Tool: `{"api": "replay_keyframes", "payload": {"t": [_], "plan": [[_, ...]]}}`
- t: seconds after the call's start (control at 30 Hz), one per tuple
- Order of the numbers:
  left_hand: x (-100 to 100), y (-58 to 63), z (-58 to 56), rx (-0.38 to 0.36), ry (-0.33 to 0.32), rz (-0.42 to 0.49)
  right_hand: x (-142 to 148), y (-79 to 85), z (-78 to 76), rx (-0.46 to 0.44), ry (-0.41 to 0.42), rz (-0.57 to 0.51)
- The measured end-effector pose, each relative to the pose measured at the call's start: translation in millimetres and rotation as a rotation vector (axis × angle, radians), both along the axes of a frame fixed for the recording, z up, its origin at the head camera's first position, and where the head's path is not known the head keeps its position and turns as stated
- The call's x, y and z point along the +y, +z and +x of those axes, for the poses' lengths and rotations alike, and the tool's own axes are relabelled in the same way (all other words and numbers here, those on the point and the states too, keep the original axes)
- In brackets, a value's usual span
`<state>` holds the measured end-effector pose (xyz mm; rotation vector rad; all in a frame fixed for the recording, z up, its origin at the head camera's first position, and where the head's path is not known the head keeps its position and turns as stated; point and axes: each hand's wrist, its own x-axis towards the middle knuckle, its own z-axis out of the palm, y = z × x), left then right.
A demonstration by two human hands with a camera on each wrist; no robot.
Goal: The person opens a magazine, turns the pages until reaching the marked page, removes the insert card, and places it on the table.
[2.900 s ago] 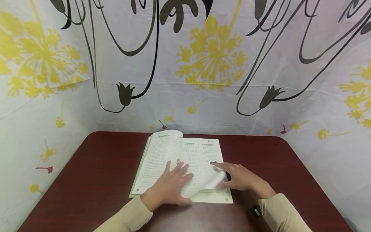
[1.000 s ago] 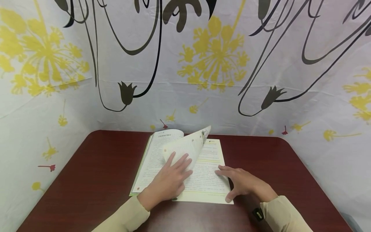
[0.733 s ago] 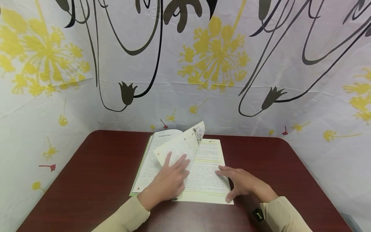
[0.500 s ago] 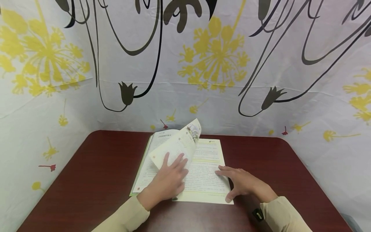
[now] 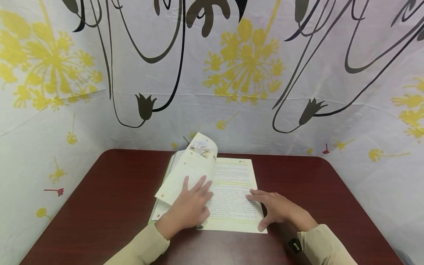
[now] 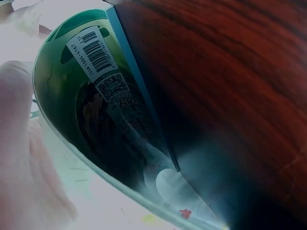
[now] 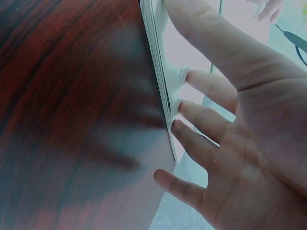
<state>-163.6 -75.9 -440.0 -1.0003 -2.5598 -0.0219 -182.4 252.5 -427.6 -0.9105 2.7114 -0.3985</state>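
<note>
An open magazine (image 5: pixel 233 206) lies on the table, its printed right page flat. A loose page (image 5: pixel 188 173) with a small picture at its top stands partly raised and leans over the left side. My left hand (image 5: pixel 190 204) rests with spread fingers on the lower part of that page, near the fold. In the left wrist view, the green cover (image 6: pixel 62 96) with a barcode label curves up beside the hand. My right hand (image 5: pixel 278 208) touches the right page's outer edge, thumb near the lower corner. Its fingertips (image 7: pixel 180 125) meet the page edge in the right wrist view.
The dark red wooden table (image 5: pixel 116 191) reaches out around the magazine. Behind it hangs a white cloth (image 5: pixel 185 81) with yellow and dark flower patterns. A small black device (image 5: pixel 294 244) sits at the right sleeve.
The page has swung from the right side over to the left, and its raised corner has moved left. My left hand has shifted slightly left; the right has moved down to the page's lower edge.
</note>
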Motion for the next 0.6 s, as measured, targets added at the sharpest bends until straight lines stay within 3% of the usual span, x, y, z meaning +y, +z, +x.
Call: {"api": "replay_keyframes", "payload": {"t": [0.3,0.6], "plan": [[-1.8,2.4,2.2,-0.253,0.081,0.047,-0.8,-0.3,0.1,0.003,-0.001,0.006],[-5.2,3.7,2.5,-0.415,0.137,0.119,-1.5,0.6,0.0,-0.016,-0.011,0.006]]}}
